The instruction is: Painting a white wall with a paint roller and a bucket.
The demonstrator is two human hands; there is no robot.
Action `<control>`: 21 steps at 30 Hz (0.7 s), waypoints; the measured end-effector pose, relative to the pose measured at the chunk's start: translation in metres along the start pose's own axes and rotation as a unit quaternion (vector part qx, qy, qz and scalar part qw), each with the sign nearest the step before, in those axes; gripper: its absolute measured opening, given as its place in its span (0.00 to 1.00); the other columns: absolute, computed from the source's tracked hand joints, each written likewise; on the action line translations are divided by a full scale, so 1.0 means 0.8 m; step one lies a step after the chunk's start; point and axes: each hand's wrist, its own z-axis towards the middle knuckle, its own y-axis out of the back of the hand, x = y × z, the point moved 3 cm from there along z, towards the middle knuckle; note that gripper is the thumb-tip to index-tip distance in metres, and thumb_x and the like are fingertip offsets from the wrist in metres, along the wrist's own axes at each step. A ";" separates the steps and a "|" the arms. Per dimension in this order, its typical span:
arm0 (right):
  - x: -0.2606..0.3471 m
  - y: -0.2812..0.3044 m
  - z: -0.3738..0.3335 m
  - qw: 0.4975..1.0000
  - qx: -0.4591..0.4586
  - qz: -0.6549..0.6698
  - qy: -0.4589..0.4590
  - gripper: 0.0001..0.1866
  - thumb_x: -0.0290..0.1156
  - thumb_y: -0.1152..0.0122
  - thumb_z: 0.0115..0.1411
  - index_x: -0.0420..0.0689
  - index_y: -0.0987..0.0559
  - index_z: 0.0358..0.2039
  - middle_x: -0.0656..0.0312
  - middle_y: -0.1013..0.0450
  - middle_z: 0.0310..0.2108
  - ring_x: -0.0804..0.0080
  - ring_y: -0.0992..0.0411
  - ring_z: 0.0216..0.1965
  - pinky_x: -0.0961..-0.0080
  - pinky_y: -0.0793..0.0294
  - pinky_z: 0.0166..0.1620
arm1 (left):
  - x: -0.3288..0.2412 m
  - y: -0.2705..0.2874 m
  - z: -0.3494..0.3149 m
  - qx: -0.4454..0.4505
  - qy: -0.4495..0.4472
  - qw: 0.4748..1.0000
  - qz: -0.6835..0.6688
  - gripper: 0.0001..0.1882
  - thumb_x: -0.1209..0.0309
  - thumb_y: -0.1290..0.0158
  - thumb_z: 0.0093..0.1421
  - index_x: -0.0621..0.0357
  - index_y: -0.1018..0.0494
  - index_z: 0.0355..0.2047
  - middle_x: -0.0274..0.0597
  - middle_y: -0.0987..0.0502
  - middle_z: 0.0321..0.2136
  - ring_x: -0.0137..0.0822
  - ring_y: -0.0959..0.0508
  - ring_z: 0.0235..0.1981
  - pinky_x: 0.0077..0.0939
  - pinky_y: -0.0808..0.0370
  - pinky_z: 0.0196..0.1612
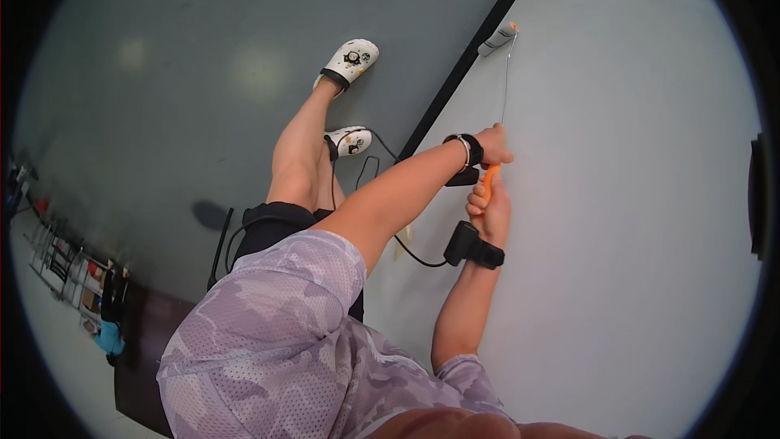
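Observation:
Both my hands grip one paint roller with an orange handle (491, 176), a long thin metal rod and a grey roller sleeve (496, 39) with an orange end. My left hand (492, 146) is closed around the upper end of the handle, where the rod comes out. Just below it, my right hand (491, 205) wraps the lower part of the handle, fingers curled. The roller sleeve lies against the pale wall (617, 195), beside the black baseboard (455, 85). Each of my wrists wears a black strap with a device on it.
Black cables (422, 260) hang from the wrist devices past my legs. My feet in white clogs (351, 61) stand on the grey floor (179, 114). At far left are loaded shelves (61, 264), a person in blue (109, 338) and a dark brown surface (150, 341).

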 end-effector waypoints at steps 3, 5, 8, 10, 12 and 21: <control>-0.080 0.035 -0.004 0.998 -0.024 -0.052 -0.025 0.13 0.45 0.61 0.56 0.49 0.38 0.26 0.72 0.45 0.13 0.87 0.50 0.11 0.91 0.53 0.12 | 0.075 -0.038 -0.020 -0.015 0.038 0.992 0.118 0.34 0.64 0.48 0.39 0.82 0.49 0.37 0.64 0.30 0.24 0.49 0.27 0.28 0.29 0.28 0.30; -0.124 0.047 -0.022 0.992 -0.029 -0.008 -0.124 0.14 0.46 0.60 0.56 0.49 0.38 0.26 0.71 0.44 0.13 0.86 0.50 0.10 0.91 0.53 0.13 | 0.124 -0.059 -0.050 0.036 0.119 0.984 0.124 0.29 0.62 0.48 0.36 0.81 0.38 0.30 0.62 0.29 0.26 0.46 0.26 0.29 0.28 0.28 0.30; -0.149 0.053 -0.049 0.978 -0.056 0.025 -0.200 0.14 0.45 0.60 0.56 0.47 0.38 0.26 0.71 0.45 0.13 0.86 0.51 0.10 0.92 0.53 0.13 | 0.152 -0.082 -0.090 0.074 0.185 0.980 0.026 0.18 0.63 0.51 0.37 0.73 0.31 0.16 0.57 0.29 0.15 0.41 0.26 0.20 0.27 0.28 0.25; -0.115 0.052 -0.039 0.987 -0.010 0.012 -0.161 0.13 0.44 0.61 0.56 0.47 0.37 0.26 0.72 0.47 0.12 0.87 0.52 0.10 0.92 0.54 0.12 | 0.120 -0.066 -0.068 0.054 0.036 0.995 0.079 0.17 0.63 0.51 0.36 0.70 0.32 0.12 0.56 0.30 0.13 0.41 0.27 0.17 0.28 0.28 0.22; -0.064 0.025 -0.017 0.993 0.033 0.008 -0.110 0.13 0.44 0.61 0.57 0.47 0.37 0.25 0.73 0.47 0.12 0.88 0.53 0.10 0.92 0.55 0.12 | 0.099 -0.043 -0.013 0.004 -0.037 0.989 0.142 0.26 0.63 0.52 0.41 0.85 0.42 0.22 0.52 0.32 0.09 0.37 0.29 0.10 0.25 0.31 0.16; -0.082 0.049 0.005 0.997 -0.008 -0.008 -0.074 0.14 0.45 0.60 0.56 0.48 0.38 0.25 0.71 0.45 0.12 0.87 0.51 0.10 0.91 0.54 0.12 | 0.078 -0.047 -0.014 -0.020 0.056 0.989 0.134 0.34 0.62 0.47 0.38 0.83 0.45 0.35 0.67 0.32 0.32 0.49 0.29 0.36 0.29 0.31 0.38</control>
